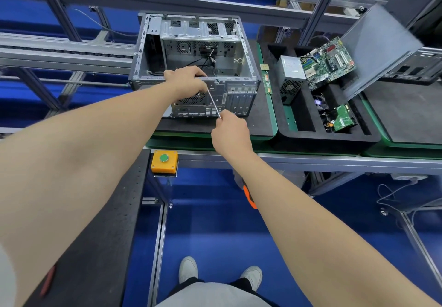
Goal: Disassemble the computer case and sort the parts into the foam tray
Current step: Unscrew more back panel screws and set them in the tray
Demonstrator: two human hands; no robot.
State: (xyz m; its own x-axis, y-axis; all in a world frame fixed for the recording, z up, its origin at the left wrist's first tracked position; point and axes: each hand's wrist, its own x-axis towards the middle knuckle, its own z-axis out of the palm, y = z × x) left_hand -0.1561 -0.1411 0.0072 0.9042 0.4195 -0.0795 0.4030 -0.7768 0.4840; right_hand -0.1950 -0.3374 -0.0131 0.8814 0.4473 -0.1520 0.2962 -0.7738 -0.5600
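The computer case (227, 67) sits open-topped on the worktop (311, 159), rear panel facing the front edge. The left hand (185, 79) grips its upper rear rim. The right hand (229, 132) pinches a screwdriver (213, 102) whose tip meets that panel. I'd keep the shaft square to the screw and the case braced. The foam tray (303, 137) lies just beside, partly filled.
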